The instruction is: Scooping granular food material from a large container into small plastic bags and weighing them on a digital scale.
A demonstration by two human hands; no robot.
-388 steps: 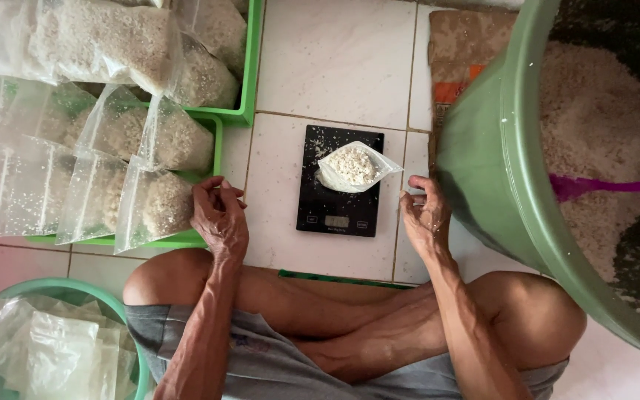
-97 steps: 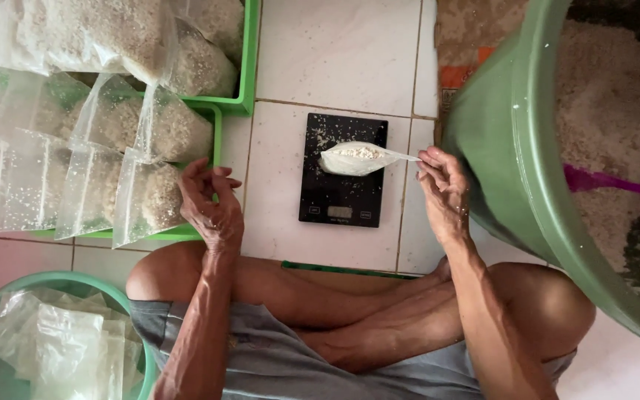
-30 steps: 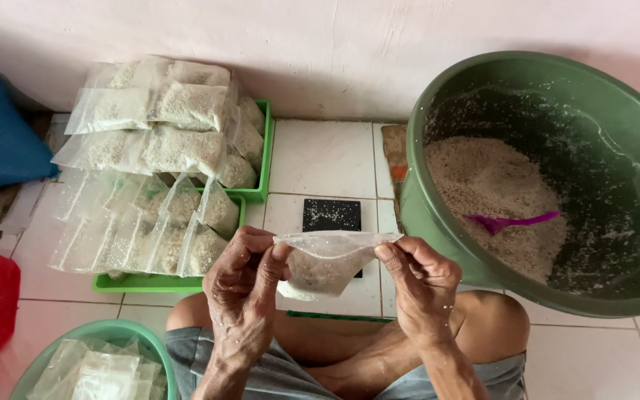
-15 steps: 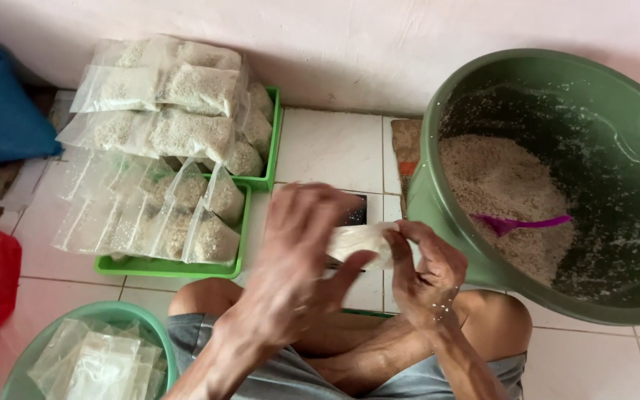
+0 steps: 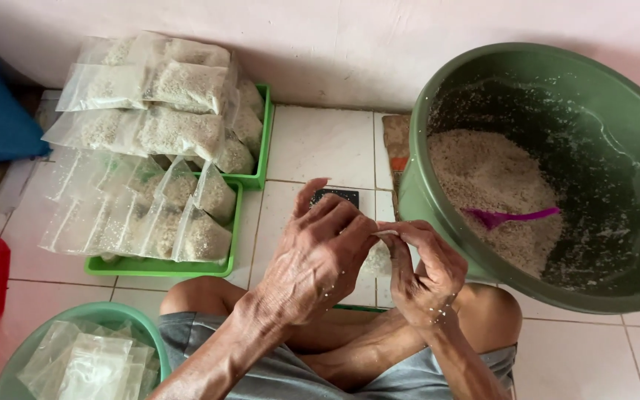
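Your left hand (image 5: 320, 259) and right hand (image 5: 424, 270) pinch the filled bag's (image 5: 377, 255) top closed, so pressing along the seal looks next.

Glossy clear plastic bags (image 5: 187, 85), smooth green plastic basin (image 5: 438, 215).

Two green trays (image 5: 158, 267), two basins (image 5: 438, 215)

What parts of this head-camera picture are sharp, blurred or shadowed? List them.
Head view: soft, even light with no glare; the left hand and right hand are fairly sharp, pinching a small clear bag; the green basin has a dark, shaded inner wall; its rim bows with lens distortion at the frame edge.
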